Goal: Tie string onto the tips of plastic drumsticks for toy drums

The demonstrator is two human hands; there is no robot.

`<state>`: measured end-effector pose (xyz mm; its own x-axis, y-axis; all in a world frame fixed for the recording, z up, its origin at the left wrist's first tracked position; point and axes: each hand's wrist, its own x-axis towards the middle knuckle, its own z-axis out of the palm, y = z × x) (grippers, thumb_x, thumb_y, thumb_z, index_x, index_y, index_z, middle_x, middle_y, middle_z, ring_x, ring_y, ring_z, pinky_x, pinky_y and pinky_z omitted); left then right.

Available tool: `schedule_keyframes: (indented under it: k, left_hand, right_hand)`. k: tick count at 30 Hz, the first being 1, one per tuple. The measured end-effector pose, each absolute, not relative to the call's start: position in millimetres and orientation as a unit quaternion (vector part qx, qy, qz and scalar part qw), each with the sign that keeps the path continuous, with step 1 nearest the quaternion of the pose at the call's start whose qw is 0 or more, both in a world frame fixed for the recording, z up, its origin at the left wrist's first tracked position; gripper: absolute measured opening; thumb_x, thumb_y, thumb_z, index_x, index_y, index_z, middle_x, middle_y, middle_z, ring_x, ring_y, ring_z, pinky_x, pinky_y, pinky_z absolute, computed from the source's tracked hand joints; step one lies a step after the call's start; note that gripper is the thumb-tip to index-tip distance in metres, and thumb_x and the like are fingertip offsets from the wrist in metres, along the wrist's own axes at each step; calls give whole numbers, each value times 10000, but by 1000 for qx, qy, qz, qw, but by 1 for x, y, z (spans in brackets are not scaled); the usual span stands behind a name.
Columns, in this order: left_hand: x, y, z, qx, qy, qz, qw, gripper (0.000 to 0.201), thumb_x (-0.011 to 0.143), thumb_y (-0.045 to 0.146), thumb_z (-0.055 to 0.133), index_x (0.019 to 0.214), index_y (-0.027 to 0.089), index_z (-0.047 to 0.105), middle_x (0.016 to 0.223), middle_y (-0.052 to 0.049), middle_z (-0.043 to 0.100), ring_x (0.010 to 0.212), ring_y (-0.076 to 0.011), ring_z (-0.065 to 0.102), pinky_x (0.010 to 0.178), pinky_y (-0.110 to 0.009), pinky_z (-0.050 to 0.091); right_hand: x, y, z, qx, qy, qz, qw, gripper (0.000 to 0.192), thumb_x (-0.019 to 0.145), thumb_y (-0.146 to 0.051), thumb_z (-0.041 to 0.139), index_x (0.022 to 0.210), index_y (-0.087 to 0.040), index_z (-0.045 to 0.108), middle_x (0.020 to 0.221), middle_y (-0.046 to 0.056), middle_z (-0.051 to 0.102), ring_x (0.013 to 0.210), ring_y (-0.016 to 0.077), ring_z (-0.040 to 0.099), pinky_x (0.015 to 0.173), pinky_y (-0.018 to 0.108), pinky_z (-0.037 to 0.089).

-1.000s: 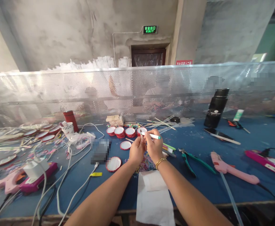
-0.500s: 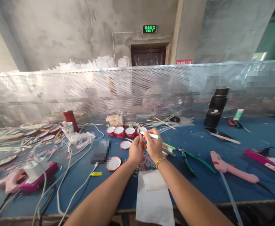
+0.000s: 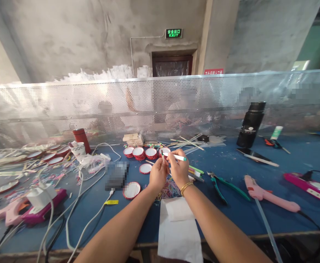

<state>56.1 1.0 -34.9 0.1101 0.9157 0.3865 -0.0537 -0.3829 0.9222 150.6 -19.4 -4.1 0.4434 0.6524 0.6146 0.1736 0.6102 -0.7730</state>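
A worker's right hand (image 3: 179, 168) pinches a thin white stick with a teal tip (image 3: 176, 157) level above the blue workbench (image 3: 231, 215), while the left hand (image 3: 157, 174) closes its fingertips on the stick's near end, where a small piece too tiny to identify sits. The stick hangs just in front of the row of red-rimmed caps (image 3: 140, 153) and over a tangle of coloured elastic bands (image 3: 168, 190). A slip of either pinch would likely drop the part into that tangle, where it would be hard to find. The pink glue gun (image 3: 269, 197), lying right of the green pliers (image 3: 222, 185) with its cord trailing off the edge, could be snagged by an elbow.
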Motion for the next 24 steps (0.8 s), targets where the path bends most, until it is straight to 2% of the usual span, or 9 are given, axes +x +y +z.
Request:
schedule_keyframes:
  k: [4,12,24]
  left_hand:
    - [55,0,-33,627,333,566,418,388,951,548,507,762,211,480,591,46,503,546,-108,436,551,-243,318]
    - [56,0,-33,618,339,566,428,415,916,585,552,750,212,474,614,44,499,561,-108,432,547,-244,313]
    - [55,0,-33,628,328,569,417,396,943,562,524,764,210,487,609,39,514,555,-112,435,548,-247,312]
  right_hand:
    - [153,-18,-5,-427,-490,144,746,253,887,-463,618,787,-240,554,678,-6,643,662,200,616,673,326,478]
    - [150,-20,-4,-395,-506,164,749,255,888,-460,622,785,-237,551,694,-9,635,660,190,612,658,316,487]
    - [152,-19,-4,-409,-502,159,745,240,885,-448,623,786,-240,555,681,-12,642,644,194,614,649,321,476]
